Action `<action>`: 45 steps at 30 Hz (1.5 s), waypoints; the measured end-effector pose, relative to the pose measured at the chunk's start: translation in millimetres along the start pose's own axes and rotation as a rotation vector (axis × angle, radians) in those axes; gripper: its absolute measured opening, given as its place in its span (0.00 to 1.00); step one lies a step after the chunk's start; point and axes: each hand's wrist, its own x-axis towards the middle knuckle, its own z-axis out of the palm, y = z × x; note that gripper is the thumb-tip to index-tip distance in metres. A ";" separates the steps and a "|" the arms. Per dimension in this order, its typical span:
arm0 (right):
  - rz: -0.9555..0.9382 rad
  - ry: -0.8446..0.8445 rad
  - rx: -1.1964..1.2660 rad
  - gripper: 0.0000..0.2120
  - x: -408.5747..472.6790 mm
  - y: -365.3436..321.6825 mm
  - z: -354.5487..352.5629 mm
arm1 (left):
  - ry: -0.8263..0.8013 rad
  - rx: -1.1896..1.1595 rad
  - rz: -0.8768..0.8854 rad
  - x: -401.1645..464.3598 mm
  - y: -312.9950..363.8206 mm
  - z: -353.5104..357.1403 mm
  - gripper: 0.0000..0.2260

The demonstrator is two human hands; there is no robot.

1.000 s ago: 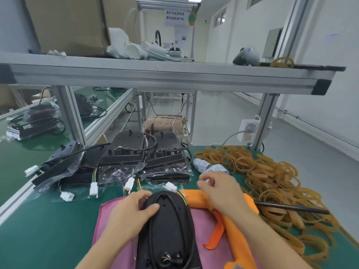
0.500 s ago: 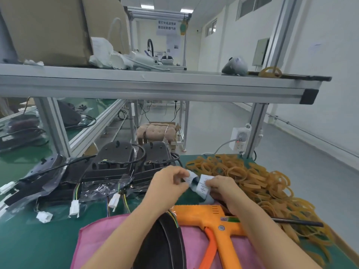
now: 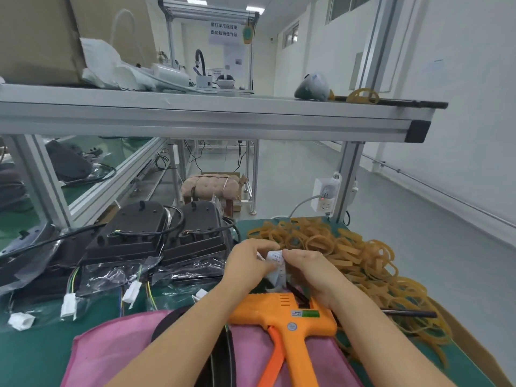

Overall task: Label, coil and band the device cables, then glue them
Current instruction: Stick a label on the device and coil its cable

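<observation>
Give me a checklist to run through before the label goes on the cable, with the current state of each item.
1. White printed label strip held by both hands: ok, left hand and right hand pinch it together.
2. Label peeled free of its backing: cannot tell, fingers cover it.
3. Black oval device resting on the pink cloth: ok, though the forearms hide most of it.
4. Cable end within reach: cannot tell, hidden under the arms.
5. Orange glue gun set down: ok, lying on the cloth, untouched.
6. Tan rubber bands nearby: ok, heaped to the right.
</observation>
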 end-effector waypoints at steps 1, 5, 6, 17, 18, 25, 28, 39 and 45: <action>-0.003 -0.001 -0.031 0.16 -0.1 0.8 -1.1 | 0.009 -0.006 0.014 -0.3 -0.7 -0.6 0.12; -0.140 0.157 -0.319 0.10 -2.2 2.3 1.2 | 0.060 -0.024 0.038 3.3 -0.8 -4.4 0.02; -0.209 0.248 -0.387 0.08 -2.6 3.1 2.2 | 0.070 -0.031 0.039 4.3 -0.8 -4.8 0.02; -0.597 0.406 -0.742 0.03 -7.1 3.1 5.2 | -0.011 0.255 0.236 6.8 -5.9 -5.1 0.09; -0.622 0.413 -0.777 0.03 -8.1 3.8 5.6 | -0.021 0.281 0.251 6.8 -7.0 -5.2 0.10; -0.480 0.440 -0.496 0.08 -9.9 13.4 5.0 | -0.146 0.325 0.280 6.5 -12.5 -6.7 0.06; -0.446 0.383 -0.499 0.07 -11.3 13.0 3.6 | -0.132 0.225 0.231 4.3 -16.8 -8.7 0.11; -0.464 0.364 -0.256 0.07 -24.4 13.6 -2.2 | -0.049 0.526 0.267 -1.4 -24.2 -4.5 0.10; -0.371 0.275 -0.234 0.07 -25.1 19.2 6.6 | -0.039 0.328 0.318 -1.9 -12.3 -3.8 0.11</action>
